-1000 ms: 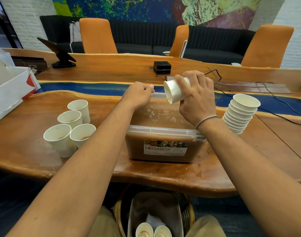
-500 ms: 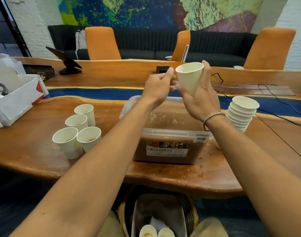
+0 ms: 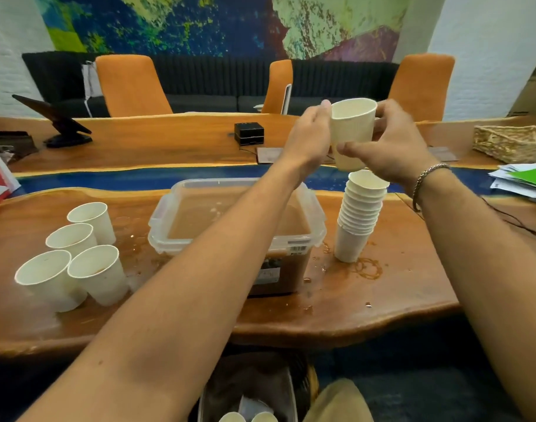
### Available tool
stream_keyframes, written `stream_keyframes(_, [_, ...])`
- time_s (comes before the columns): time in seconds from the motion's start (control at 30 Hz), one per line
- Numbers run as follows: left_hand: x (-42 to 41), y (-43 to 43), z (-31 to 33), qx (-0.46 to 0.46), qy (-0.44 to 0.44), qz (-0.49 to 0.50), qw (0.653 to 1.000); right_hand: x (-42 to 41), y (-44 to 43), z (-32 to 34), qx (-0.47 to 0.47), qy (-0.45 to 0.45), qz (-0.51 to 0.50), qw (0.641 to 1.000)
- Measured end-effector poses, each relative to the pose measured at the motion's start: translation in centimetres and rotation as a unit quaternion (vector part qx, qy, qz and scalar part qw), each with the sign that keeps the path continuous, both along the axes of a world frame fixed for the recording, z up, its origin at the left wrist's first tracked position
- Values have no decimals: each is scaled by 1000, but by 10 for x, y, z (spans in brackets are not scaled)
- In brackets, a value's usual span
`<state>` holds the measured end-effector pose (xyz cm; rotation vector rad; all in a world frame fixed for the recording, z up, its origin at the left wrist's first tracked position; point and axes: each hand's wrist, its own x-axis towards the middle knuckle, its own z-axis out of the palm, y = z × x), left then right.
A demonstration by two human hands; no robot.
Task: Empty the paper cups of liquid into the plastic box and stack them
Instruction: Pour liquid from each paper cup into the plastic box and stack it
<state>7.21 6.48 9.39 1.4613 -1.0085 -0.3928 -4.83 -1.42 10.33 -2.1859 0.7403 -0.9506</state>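
An upright white paper cup (image 3: pixel 352 129) is held in the air just above the stack of nested cups (image 3: pixel 359 214). My right hand (image 3: pixel 391 153) grips its lower half, thumb across the front. My left hand (image 3: pixel 309 138) holds the cup's left side near the rim. The clear plastic box (image 3: pixel 317 229), full of brown liquid, stands left of the stack. Several more paper cups (image 3: pixel 74 254) with liquid stand in a cluster at the left of the wooden table (image 3: pixel 382 293).
Brown rings and drops (image 3: pixel 367 268) mark the table around the stack. A wicker tray (image 3: pixel 513 143) and loose papers (image 3: pixel 522 179) lie at the right, a black box (image 3: pixel 249 133) and cables behind. A basket with cups (image 3: pixel 248 417) sits below the table edge.
The cup went from tipped over the box to upright, then moved right to above the stack. My left hand left the box rim and came up to the cup's side.
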Motion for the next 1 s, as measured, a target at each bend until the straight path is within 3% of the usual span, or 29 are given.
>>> stream_keyframes(0.5, [-24, -43, -24, 49, -45, -13, 998, -22, -24, -25, -13, 44, -32, 998])
stream_keyframes(0.73, [-25, -42, -33, 105, -74, -25, 991, -21, -23, -33, 59, 111, -83, 989])
stream_keyframes(1.0, [5, 7, -23, 48, -111, 40, 992, 24, 28, -18, 11, -14, -82, 996])
